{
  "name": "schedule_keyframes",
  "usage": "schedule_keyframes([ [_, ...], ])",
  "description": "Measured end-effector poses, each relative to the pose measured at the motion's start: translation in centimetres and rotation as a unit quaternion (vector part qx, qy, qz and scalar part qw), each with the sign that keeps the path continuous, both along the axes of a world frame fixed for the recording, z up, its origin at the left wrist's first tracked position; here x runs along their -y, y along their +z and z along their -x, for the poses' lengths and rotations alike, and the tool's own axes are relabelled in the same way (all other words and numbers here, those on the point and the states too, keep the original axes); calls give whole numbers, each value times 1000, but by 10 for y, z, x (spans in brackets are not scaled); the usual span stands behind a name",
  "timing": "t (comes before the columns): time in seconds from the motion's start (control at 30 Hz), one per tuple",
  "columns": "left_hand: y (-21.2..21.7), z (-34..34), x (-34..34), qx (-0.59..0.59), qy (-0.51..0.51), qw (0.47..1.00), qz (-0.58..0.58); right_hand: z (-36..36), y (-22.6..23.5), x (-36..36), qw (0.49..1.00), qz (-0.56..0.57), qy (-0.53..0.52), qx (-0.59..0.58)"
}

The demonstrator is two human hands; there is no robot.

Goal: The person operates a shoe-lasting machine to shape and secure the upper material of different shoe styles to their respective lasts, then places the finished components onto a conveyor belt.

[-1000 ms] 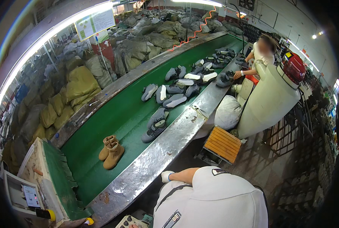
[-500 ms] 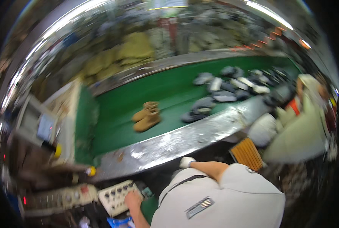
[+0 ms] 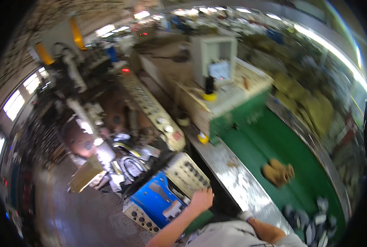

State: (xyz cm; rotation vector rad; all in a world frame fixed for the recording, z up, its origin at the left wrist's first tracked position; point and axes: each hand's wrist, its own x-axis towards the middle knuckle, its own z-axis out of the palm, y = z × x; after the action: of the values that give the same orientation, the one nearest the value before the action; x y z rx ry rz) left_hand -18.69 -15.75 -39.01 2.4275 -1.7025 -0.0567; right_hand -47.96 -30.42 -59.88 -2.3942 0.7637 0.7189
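Panel point(image 3: 187, 175): cream control box with dark knobs, beside the steel rail; looks rigid, heavy and fixed, so worked by its knobs, not lifted.
Left hand point(image 3: 201, 199): fingers curled on the panel's near edge, holding nothing loose.
Right hand point(image 3: 246, 215): rests on the rail point(image 3: 237, 181); grip unclear, blurred.
Belt point(image 3: 282, 144): green, carrying tan boots point(image 3: 277, 172).

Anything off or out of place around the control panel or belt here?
Mostly no. Left hand rests on the beige control panel; right hand is at the belt's steel edge. Tan boots lie tipped on the green belt. Loose clutter is piled left of the panel; blur hides detail.
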Motion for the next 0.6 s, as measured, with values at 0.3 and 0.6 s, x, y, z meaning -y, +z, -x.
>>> schedule_keyframes([
  [0.3,22,-34,-101,-34,329,926,184,-173,88,40,924,-152,-80,343],
  [0.6,9,-22,-87,-43,425,894,136,-276,221,-45,803,-202,291,480],
])
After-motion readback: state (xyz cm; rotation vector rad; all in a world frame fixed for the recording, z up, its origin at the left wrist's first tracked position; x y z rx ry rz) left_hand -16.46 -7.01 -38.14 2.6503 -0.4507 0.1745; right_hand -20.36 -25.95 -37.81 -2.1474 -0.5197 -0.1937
